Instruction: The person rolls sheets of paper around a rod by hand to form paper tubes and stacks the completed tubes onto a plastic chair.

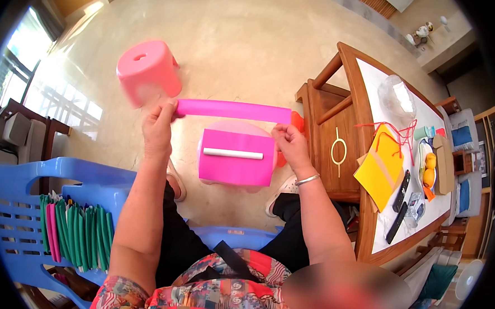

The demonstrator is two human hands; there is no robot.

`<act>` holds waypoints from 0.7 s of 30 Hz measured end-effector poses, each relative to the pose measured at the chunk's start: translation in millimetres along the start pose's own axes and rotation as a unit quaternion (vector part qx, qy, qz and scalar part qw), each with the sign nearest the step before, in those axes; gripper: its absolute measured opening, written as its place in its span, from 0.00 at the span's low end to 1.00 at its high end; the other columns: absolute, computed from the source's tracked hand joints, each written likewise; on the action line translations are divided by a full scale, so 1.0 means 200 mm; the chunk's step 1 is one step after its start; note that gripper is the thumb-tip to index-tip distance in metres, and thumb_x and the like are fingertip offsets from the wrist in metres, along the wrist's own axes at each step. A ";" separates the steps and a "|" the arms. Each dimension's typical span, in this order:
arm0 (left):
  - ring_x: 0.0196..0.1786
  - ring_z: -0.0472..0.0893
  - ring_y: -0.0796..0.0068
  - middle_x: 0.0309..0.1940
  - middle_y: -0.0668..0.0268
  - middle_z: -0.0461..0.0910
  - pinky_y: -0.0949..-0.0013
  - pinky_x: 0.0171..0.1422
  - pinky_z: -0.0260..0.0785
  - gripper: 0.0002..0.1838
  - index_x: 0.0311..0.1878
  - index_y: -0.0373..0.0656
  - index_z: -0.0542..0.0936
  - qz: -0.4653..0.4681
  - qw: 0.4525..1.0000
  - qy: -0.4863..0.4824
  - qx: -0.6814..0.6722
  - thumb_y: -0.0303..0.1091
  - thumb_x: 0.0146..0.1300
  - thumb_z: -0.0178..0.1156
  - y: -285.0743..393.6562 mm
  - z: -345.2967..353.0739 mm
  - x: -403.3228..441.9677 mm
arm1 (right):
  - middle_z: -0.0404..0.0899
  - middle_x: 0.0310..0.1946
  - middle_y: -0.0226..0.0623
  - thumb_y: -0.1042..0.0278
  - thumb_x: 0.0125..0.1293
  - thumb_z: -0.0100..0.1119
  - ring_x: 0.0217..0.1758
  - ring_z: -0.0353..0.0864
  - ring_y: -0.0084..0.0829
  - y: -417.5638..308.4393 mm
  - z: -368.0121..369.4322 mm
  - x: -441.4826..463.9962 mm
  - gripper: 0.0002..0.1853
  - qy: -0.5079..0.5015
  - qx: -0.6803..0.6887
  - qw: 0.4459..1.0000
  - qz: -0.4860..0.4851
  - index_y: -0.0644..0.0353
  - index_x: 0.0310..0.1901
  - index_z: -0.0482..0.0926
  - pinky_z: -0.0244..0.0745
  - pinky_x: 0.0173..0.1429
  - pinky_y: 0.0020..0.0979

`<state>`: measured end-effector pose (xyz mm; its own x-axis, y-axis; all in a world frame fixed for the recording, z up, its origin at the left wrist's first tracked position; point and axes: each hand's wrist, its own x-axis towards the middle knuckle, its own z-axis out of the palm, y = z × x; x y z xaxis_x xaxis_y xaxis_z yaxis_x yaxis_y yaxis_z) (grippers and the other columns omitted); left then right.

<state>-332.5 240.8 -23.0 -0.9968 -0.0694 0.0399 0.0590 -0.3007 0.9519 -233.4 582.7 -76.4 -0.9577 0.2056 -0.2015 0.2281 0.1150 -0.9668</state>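
A long pink strip (236, 110) stretches level between my two hands, above the stool. My left hand (161, 122) is closed on its left end. My right hand (288, 142) has its fingers pinched at the strip's right end, just below the corner. Beneath the strip, a bright pink sheet (235, 173) lies on a pale pink stool (206, 135). A white stick (233, 153) rests across the middle of that sheet.
A pink stool (146, 65) stands ahead on the left. At left, a blue chair (11, 184) holds green and pink folded pieces (78, 232). On the right, a wooden table (362, 216) bears yellow sheets (382, 164), red cords, a clear bowl and black tools.
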 end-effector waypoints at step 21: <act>0.36 0.82 0.70 0.36 0.69 0.84 0.63 0.43 0.72 0.15 0.47 0.49 0.81 -0.561 0.809 -0.169 0.057 0.50 0.73 0.62 -0.56 0.30 -0.52 | 0.72 0.29 0.20 0.77 0.60 0.78 0.34 0.73 0.15 -0.31 0.29 -0.30 0.18 -0.121 0.139 0.974 -0.131 0.58 0.46 0.78 0.73 0.39 0.22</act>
<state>-238.4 338.8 -115.8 -0.3793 0.4562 -0.8050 -0.8782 0.0967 0.4685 -199.6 505.9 -13.2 -0.9976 -0.0335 0.0602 -0.0549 -0.1421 -0.9883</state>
